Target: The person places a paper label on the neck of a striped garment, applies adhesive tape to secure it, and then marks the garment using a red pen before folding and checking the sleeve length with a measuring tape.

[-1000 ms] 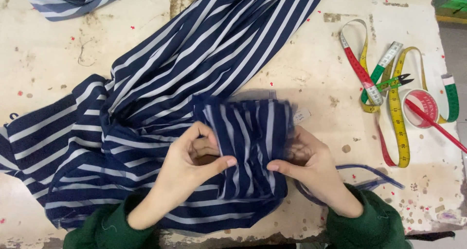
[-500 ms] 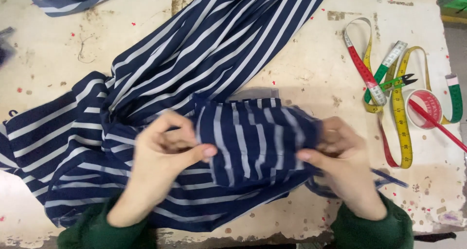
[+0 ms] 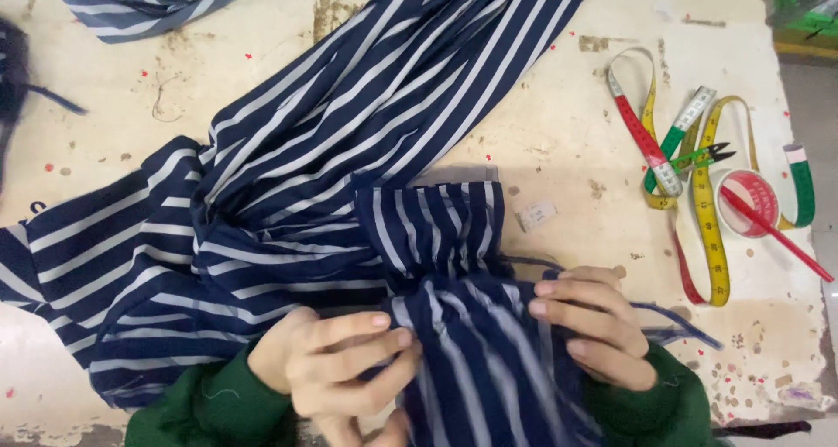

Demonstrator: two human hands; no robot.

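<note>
A navy fabric with white stripes (image 3: 349,133) lies spread and bunched across a worn cream table (image 3: 559,124). Near the front edge, a folded section of that striped fabric (image 3: 454,237) is gathered up toward me. My left hand (image 3: 336,360) pinches this gathered part from the left, fingers curled into the cloth. My right hand (image 3: 589,325) grips the same bunch from the right, fingers over its top edge. Both arms wear green sleeves. The lower part of the bunch runs out of view at the bottom.
A coiled measuring tape (image 3: 698,202) in yellow, red and green lies at the right, with small green-handled snips (image 3: 707,156), a red pencil (image 3: 772,230) and a round red-and-white disc (image 3: 751,202). A small white label (image 3: 535,215) sits beside the fabric. More striped cloth (image 3: 148,2) lies at the top left.
Both hands have pulled the gathered striped section down and toward me, bunching it tighter; the hands now sit lower in view, closer to the table's front edge.
</note>
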